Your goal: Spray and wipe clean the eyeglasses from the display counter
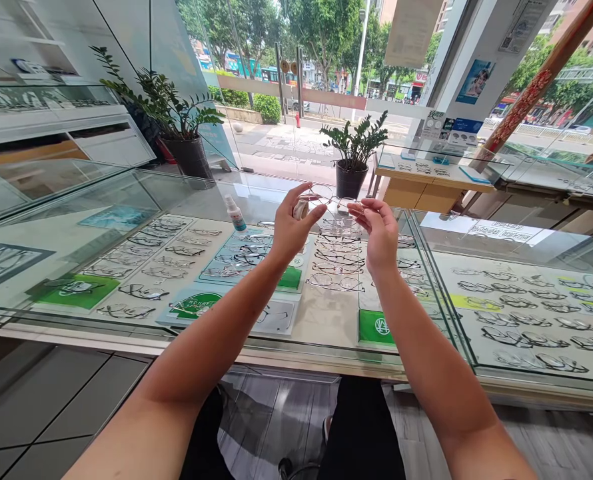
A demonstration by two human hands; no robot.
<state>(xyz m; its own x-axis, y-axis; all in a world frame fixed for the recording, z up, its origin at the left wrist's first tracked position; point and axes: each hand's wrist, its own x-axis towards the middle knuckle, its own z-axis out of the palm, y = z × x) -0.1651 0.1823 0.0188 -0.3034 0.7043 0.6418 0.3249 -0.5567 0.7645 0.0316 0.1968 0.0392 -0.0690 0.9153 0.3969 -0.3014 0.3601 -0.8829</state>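
Observation:
A pair of thin-framed eyeglasses (pixel 322 196) is held up above the glass counter, between my two hands. My left hand (pixel 292 223) is closed on the left side of the frame, with thumb and fingers curved round. A small pale, rounded thing (pixel 300 209) shows within that hand; its kind is unclear. With thumb and fingertips, my right hand (pixel 381 233) pinches the other side of the frame. Below them, under the glass, lies a column of eyeglasses (pixel 337 255). A small white spray bottle (pixel 235 213) with a blue-green lower part stands left of my left hand.
The glass display counter (pixel 321 350) spans the width before me, with rows of eyeglasses inside. Green cards (pixel 376 327) lie among them. Potted plants (pixel 351 179) stand beyond the counter, near the window. A wooden-sided display case (pixel 426 190) is at the back right.

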